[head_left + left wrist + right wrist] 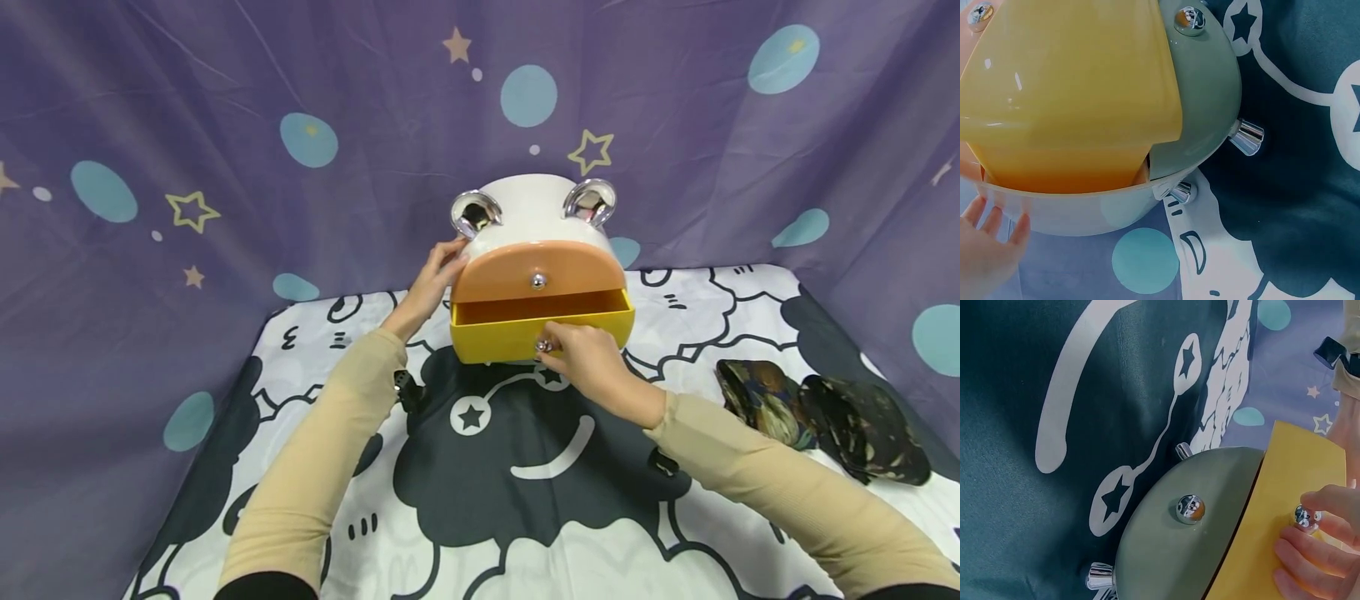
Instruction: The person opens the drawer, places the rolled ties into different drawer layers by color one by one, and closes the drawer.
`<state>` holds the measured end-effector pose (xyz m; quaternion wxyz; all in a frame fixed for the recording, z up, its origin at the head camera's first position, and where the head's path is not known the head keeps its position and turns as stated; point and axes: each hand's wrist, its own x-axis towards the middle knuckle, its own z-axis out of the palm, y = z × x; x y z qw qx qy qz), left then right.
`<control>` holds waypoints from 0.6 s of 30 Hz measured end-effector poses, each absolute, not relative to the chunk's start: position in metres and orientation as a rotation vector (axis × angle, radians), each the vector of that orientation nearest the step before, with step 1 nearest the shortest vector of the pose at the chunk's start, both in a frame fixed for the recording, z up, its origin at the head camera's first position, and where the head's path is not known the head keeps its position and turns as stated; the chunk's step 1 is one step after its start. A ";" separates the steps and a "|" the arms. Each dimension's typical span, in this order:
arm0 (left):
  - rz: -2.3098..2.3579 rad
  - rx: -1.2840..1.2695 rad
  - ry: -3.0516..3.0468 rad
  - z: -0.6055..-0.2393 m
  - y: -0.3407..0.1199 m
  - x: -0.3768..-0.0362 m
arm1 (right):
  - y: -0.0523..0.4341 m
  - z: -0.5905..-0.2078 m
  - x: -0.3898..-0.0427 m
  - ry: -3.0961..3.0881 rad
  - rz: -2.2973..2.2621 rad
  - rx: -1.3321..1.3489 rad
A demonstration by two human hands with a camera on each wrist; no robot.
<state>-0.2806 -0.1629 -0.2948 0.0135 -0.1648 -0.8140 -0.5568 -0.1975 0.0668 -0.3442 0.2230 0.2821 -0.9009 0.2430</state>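
Note:
A white rounded drawer cabinet [532, 208] with two shiny silver ears stands on the cloth. Its middle yellow drawer [495, 340] is pulled out, and the part of its inside that shows is bare. My right hand [592, 358] pinches that drawer's silver knob [1305, 514] between thumb and fingers. Against the cabinet's left side rests my left hand [430, 287], its fingers extended along the white shell [1091, 215]. Above, the orange drawer [495, 279] is closed. Below the yellow one, a green drawer [1172, 550] with its own knob is also closed.
Two dark patterned cloth bundles, one multicoloured [765, 404] and one darker [870, 429], lie at the right. A black-and-white cartoon cloth [555, 533] covers the surface. A purple curtain [405, 92] hangs close behind the cabinet. Short silver feet [1247, 137] hold the cabinet up.

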 end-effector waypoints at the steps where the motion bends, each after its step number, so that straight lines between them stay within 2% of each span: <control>1: -1.724 -0.516 -2.538 -0.296 -0.163 -0.282 | 0.067 -0.344 -0.197 -2.488 0.672 0.779; 18: -1.692 -0.519 -2.560 -0.298 -0.164 -0.281 | 0.068 -0.345 -0.187 -2.482 0.638 0.776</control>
